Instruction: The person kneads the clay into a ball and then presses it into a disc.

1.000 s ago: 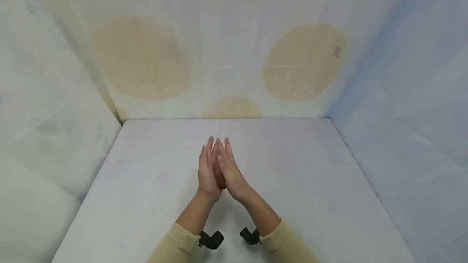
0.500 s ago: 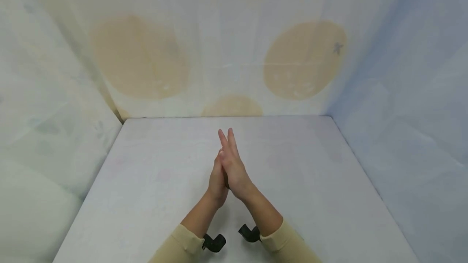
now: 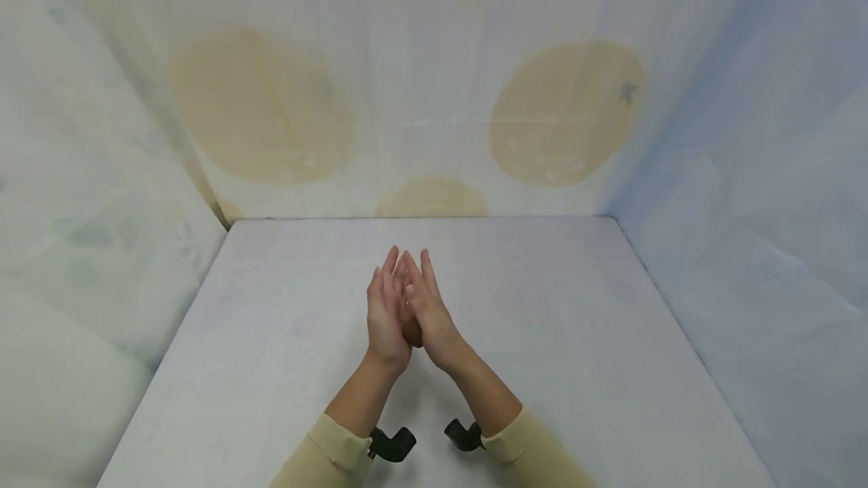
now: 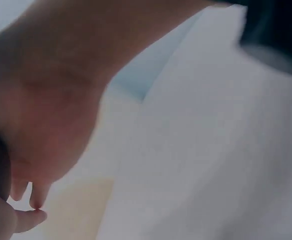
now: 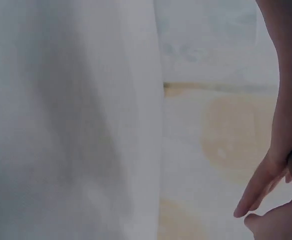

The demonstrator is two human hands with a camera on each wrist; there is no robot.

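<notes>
Two flat palms, left hand [image 3: 384, 318] and right hand [image 3: 429, 315], pressed together

Bench [image 3: 576, 337]: pale grey-white top, matte, set into a corner. Backdrop cloth [image 3: 420, 96]: pale sheet hung behind the bench, printed with large tan ovals [image 3: 261, 108], one bearing a small grey star mark [image 3: 625, 93]. Side drapes: greenish-white at left [image 3: 88, 232], bluish at right [image 3: 759, 194]

Right hand [image 5: 280, 150]: along the right edge, fingers straight, tips pointing down-left. Second hand [image 5: 275, 225]: part only, bottom right corner, just beside those fingertips. White cloth [image 5: 71, 125]: left half. Pale backdrop [image 5: 225, 135] with tan circles: behind.
</notes>
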